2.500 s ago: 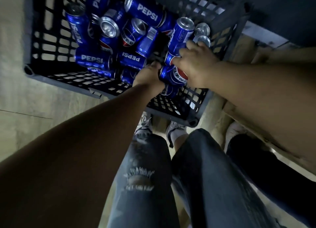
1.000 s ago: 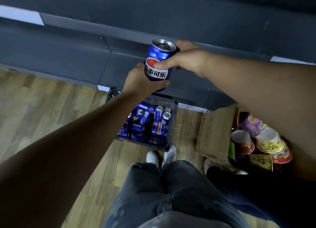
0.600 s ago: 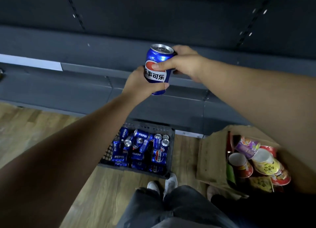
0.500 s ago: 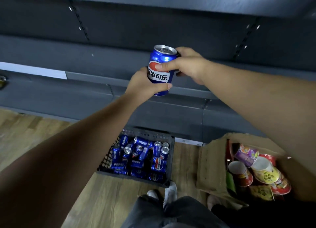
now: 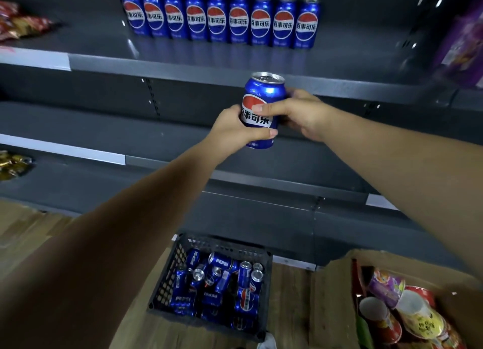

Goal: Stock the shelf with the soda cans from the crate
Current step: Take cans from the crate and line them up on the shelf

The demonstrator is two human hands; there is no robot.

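Note:
An upright blue soda can [image 5: 262, 97] is held in the air in front of the dark shelving. My left hand [image 5: 232, 129] grips its lower part, thumb across the front. My right hand [image 5: 300, 113] grips its middle from the right. A row of several matching cans [image 5: 222, 20] stands at the back of the upper shelf [image 5: 183, 68]. Below on the floor, the black plastic crate [image 5: 167, 278] holds several more blue cans lying jumbled.
A cardboard box [image 5: 332, 296] with colourful paper cups sits right of the crate. Snack packets [image 5: 18, 24] lie at the upper shelf's left end, a purple pack [image 5: 462, 47] at its right. More packets [image 5: 10, 163] lie on the lower shelf's left. Floor is wood.
Both hands lifted one can out of the crate and raised it. The view tilted up, so the upper shelf and its row of cans came into sight.

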